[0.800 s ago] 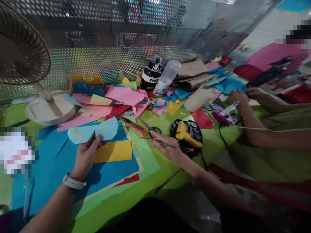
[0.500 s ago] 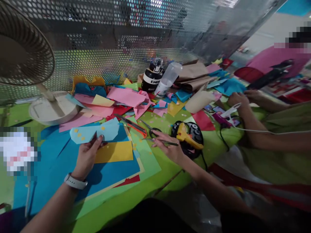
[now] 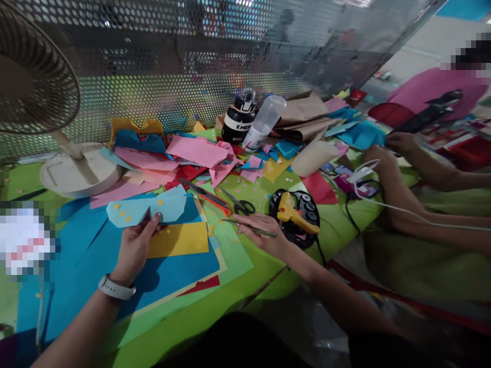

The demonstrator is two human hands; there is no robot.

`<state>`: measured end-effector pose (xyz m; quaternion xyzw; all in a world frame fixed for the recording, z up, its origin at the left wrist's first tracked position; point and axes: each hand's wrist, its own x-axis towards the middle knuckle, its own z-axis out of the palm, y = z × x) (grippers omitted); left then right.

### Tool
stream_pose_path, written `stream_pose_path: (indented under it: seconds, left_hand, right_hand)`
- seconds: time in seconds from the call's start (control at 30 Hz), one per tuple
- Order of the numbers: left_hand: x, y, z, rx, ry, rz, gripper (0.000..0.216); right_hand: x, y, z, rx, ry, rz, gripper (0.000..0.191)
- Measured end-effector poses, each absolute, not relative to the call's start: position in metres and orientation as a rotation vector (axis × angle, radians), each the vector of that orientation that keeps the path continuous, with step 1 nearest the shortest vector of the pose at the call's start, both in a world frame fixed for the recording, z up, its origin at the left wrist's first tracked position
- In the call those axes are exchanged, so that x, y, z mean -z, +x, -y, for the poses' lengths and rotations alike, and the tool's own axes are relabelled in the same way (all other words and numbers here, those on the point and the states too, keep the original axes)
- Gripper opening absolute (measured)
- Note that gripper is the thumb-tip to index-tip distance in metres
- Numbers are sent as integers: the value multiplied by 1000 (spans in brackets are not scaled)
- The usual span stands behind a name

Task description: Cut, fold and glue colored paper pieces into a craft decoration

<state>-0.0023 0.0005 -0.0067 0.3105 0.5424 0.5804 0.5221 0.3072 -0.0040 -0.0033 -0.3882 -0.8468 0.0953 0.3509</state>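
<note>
Right hand (image 3: 268,232) shifted, cluttered green table (image 3: 264,261), perforated wall (image 3: 169,88), seemingly metal

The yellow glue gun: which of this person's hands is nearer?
Right. The right hand is just left of the glue gun; the left hand is much farther left, holding light-blue paper.

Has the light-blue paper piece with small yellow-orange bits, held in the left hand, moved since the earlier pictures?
No. The light-blue paper piece in the left hand shows no visible shift against the round off-white fan base.
</note>
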Motion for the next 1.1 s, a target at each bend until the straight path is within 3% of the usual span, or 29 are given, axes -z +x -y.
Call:
stream_pose_path:
  seconds: [0.33,0.87,1.1]
  left_hand:
    - [7,-3,0,-1383,774,-1299,38]
    - [6,-2,0,-1385,757,-1310,38]
    - [11,-5,0,-1381,778,-1325,40]
  right_hand:
    - [7,306,4,-405,-1088,1975,23]
    - [9,307,8,-346,-1077,2046,28]
    - [12,305,8,-591,-1196,1881,26]
